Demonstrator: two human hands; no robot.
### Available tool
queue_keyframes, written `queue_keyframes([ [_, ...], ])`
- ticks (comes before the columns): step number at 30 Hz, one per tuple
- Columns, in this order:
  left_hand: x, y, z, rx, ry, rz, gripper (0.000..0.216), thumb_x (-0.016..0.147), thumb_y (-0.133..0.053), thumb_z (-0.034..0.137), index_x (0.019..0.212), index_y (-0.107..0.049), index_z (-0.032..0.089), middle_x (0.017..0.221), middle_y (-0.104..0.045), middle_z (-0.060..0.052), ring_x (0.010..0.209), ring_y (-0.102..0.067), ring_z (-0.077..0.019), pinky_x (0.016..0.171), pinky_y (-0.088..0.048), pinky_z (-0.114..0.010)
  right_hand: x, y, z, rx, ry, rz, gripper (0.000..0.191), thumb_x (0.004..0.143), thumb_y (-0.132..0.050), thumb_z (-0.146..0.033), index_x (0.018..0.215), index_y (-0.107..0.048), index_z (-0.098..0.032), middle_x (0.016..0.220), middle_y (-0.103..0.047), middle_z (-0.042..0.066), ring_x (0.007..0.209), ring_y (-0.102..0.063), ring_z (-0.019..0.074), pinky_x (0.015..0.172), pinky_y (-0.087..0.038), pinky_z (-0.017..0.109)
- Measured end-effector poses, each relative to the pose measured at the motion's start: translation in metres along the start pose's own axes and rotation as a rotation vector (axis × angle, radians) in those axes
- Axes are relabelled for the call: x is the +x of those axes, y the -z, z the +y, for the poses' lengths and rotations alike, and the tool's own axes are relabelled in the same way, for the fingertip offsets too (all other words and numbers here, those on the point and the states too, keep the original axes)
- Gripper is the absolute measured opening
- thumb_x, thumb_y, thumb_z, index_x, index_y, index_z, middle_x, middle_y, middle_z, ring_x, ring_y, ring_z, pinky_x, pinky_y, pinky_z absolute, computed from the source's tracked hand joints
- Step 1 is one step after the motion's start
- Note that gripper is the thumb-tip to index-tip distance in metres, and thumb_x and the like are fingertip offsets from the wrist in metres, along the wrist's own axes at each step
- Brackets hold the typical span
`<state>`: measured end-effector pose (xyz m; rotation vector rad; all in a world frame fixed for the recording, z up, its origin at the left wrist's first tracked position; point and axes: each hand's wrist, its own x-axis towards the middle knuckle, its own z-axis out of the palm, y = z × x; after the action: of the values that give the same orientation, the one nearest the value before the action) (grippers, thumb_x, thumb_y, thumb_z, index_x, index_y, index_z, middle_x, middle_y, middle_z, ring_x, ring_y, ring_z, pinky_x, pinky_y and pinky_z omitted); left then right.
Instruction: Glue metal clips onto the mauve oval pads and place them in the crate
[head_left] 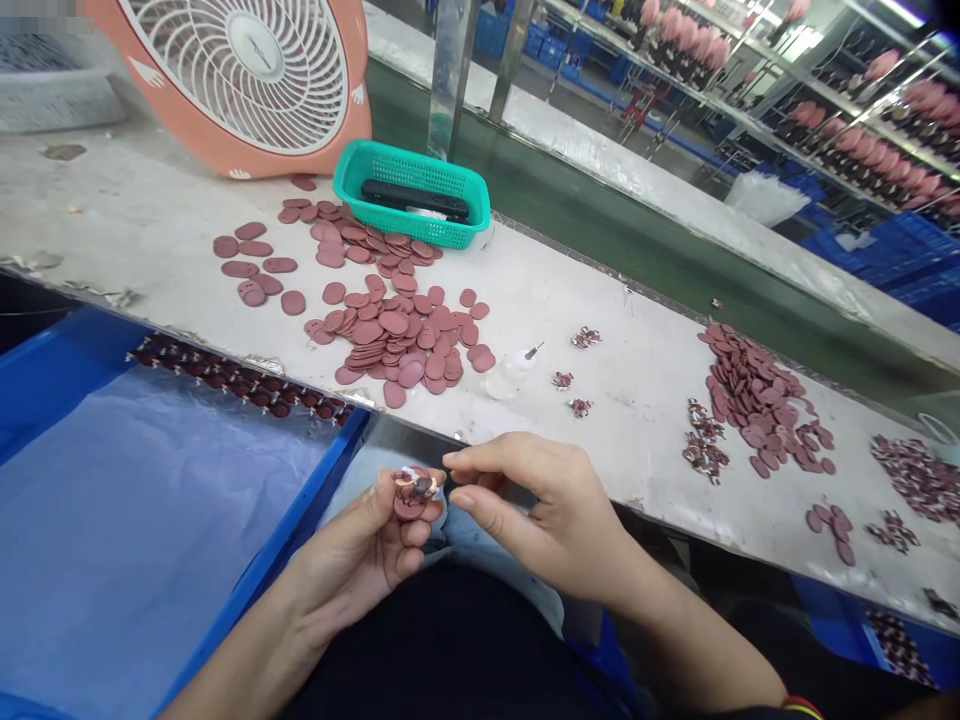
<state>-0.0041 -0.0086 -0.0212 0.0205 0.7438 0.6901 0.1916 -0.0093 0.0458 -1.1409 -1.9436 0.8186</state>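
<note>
My left hand point(375, 540) pinches a small painted figurine point(424, 487) on a reddish-brown oval base point(409, 508), held above my lap. Just right of it is my right hand point(544, 505), its thumb and index finger apart and nothing visible between them. Whether its fingertips touch the figurine I cannot tell. On the table ahead lies a small clear bottle with a needle tip point(514, 372). A few loose small figures point(586, 337) are beside it. A large heap of reddish-brown oval discs point(405, 330) spreads to the left of the bottle.
A green basket point(465, 235) holds dark items behind the discs. An orange fan point(330, 150) stands at back left. Below the table's left edge, a blue crate point(300, 520) contains rows of finished-looking pieces point(240, 380). More discs point(757, 400) and small figures point(705, 450) lie rightward.
</note>
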Motion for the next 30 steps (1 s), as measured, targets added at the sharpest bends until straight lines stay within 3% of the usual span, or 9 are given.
queue_keyframes([
  [6,-0.001,0.001,0.0,0.031,-0.019,-0.001,0.04,0.05,-0.096,0.042,0.075,-0.078,0.015,0.061,-0.072,0.001,0.05,-0.065,-0.0088,0.044,-0.056,-0.015,0.005,-0.005,0.0,0.076,-0.066,-0.068,0.019,0.092,-0.071,-0.027,0.109,-0.073,-0.019,0.089,-0.072,0.003,0.068,-0.059,0.0108,0.061,-0.049,0.022],
  [13,-0.002,0.0,0.0,0.058,-0.038,-0.043,0.036,0.056,-0.095,0.04,0.07,-0.075,0.015,0.064,-0.072,0.0,0.052,-0.066,-0.0087,0.047,-0.057,-0.015,0.008,-0.004,-0.001,0.096,-0.092,-0.084,0.014,0.092,-0.071,-0.023,0.103,-0.077,-0.02,0.081,-0.07,0.002,0.066,-0.059,0.0104,0.06,-0.047,0.021],
  [21,0.005,-0.003,0.002,0.057,-0.039,-0.03,0.038,0.05,-0.1,0.03,0.075,-0.074,0.016,0.06,-0.071,0.003,0.052,-0.067,-0.0079,0.051,-0.058,-0.012,0.008,-0.011,0.004,0.191,-0.155,-0.048,0.004,0.086,-0.075,-0.017,0.089,-0.078,-0.019,0.077,-0.072,0.002,0.064,-0.061,0.0103,0.058,-0.047,0.021],
  [30,0.006,-0.008,0.006,0.057,-0.035,0.026,0.039,0.041,-0.102,0.028,0.068,-0.074,0.017,0.056,-0.071,0.004,0.051,-0.069,-0.0093,0.05,-0.06,-0.014,0.013,-0.009,0.006,0.195,-0.137,-0.049,0.005,0.086,-0.074,-0.014,0.088,-0.077,-0.017,0.076,-0.072,0.002,0.067,-0.063,0.0108,0.062,-0.047,0.021],
])
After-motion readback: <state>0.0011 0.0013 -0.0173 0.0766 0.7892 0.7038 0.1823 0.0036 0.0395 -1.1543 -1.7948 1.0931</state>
